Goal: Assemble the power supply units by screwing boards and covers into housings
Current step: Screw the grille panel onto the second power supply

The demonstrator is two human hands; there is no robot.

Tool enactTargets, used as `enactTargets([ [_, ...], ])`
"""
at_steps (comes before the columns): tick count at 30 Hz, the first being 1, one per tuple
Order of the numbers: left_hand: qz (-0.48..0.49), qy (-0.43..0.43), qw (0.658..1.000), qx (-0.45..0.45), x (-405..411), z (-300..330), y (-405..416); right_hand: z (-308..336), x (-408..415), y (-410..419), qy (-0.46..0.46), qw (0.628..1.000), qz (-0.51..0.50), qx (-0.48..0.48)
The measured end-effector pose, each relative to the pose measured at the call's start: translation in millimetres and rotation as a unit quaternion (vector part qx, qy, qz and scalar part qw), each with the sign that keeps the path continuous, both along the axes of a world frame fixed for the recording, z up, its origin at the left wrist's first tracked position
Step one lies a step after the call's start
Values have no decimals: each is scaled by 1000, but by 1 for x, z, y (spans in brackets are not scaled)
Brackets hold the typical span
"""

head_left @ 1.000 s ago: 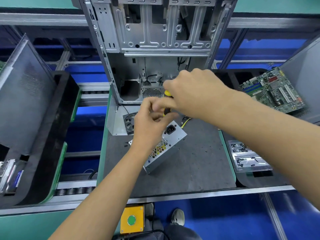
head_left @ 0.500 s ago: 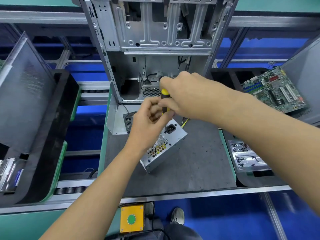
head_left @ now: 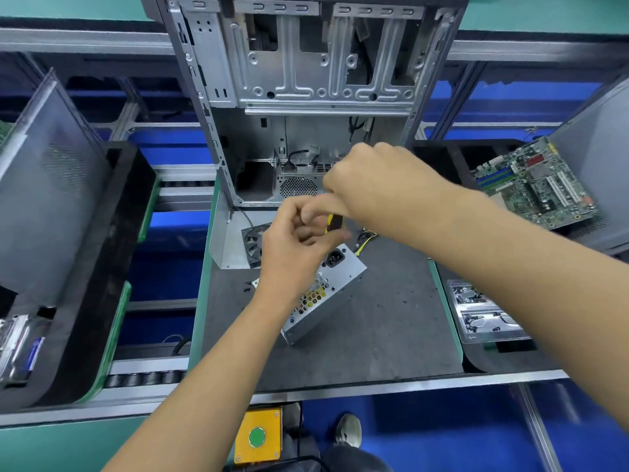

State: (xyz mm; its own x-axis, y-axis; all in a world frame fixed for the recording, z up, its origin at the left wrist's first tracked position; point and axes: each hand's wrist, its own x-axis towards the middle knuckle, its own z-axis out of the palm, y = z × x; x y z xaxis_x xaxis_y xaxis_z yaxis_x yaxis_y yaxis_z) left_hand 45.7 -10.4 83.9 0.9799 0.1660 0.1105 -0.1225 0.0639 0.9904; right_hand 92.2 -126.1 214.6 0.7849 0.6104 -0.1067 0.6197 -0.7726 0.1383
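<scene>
Two hands crowd the power supply: right hand gripping the yellow screwdriver, left hand pinching near its shaft, so the tip may slip off the screw

A dark grey work mat with green edging covers the bench. A metal rail runs along its front edge. Roller conveyor sections sit to the left. The floor is blue. A yellow box with a green push button is mounted below the bench. Teal panels border the station. Lighting is even and bright.
</scene>
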Motion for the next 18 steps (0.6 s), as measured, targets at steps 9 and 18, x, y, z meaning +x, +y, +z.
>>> enactTargets([
  [9,-33,9,999,-9,-3,-3,-1,4,-2,-2,-22,999,-22,-20],
  [18,-66,-17,997,-23,-6,-3,3,13,1,-3,69,997,33,19],
])
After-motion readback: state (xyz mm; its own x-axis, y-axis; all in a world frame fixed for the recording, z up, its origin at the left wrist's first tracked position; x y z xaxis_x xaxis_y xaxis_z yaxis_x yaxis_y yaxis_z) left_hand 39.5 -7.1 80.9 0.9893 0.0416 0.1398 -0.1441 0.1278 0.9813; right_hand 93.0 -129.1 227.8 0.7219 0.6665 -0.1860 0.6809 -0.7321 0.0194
